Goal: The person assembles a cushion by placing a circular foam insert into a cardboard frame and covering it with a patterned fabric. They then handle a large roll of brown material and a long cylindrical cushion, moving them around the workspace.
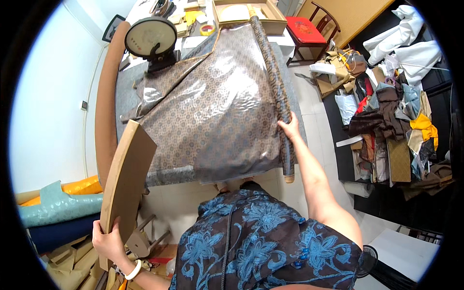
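- Head view: your right hand (290,126) rests flat, fingers spread, on the fabric roll (273,77) that runs along the right edge of the table (123,99); it presses rather than grips.
- The roll looks long and stiff along its core, probably fairly heavy, and likely to turn under your palm; its patterned brocade sheet (212,106) lies unrolled across the table, soft and glossy, so judge it slippery.
- The best hold seems to be on the roll body itself, near its middle, since the near end juts past the table edge.
- Your left hand (108,239) is closed around the lower end of a long curved wooden board (126,171), held upright beside the table's left corner; it looks rigid and light enough for one hand.
- A round stand mirror (151,38) sits on the far left of the table.
- An open cardboard box (244,14) at the far end holds something pale; what, you cannot tell.
- Fabric scraps (396,130) are heaped on the floor to your right.
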Tool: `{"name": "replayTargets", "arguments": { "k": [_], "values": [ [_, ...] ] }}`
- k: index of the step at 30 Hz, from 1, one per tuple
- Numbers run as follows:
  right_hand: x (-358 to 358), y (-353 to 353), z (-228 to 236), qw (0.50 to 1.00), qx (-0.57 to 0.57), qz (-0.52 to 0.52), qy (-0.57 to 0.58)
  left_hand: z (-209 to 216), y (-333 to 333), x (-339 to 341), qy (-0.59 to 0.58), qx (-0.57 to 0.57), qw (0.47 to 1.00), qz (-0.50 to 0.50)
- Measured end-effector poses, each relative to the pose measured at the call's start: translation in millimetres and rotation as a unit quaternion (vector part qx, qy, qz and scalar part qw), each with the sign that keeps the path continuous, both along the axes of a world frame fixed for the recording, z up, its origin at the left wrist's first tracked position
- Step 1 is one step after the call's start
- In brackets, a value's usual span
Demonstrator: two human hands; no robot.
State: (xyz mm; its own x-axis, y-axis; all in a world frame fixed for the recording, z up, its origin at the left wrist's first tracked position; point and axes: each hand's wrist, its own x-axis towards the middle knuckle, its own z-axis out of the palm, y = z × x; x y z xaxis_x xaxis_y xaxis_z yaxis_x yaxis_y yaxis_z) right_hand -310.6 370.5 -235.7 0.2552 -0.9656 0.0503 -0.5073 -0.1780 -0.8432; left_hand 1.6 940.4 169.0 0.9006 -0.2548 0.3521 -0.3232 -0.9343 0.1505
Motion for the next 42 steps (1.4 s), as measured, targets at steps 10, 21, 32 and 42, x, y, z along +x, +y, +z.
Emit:
{"name": "replayTargets", "arguments": {
  "k": [10,21,32,42],
  "values": [
    [47,4,82,0.978,-0.149,0.024,0.144,6,-98,-21,0.028,-0.001,0.986,-0.162],
    [157,106,387,0.733,-0.439,0.515,0.067,18,-218,-24,-0.082,0.009,0.909,-0.408],
    [113,88,429,0.892,-0.330,0.290,0.111,-306,-32,280,0.149,-0.280,0.948,-0.032],
    [110,159,460,0.942,-0.282,0.125,0.131,-412,-62,355,0.339,-0.129,0.931,-0.050]
  ]
}}
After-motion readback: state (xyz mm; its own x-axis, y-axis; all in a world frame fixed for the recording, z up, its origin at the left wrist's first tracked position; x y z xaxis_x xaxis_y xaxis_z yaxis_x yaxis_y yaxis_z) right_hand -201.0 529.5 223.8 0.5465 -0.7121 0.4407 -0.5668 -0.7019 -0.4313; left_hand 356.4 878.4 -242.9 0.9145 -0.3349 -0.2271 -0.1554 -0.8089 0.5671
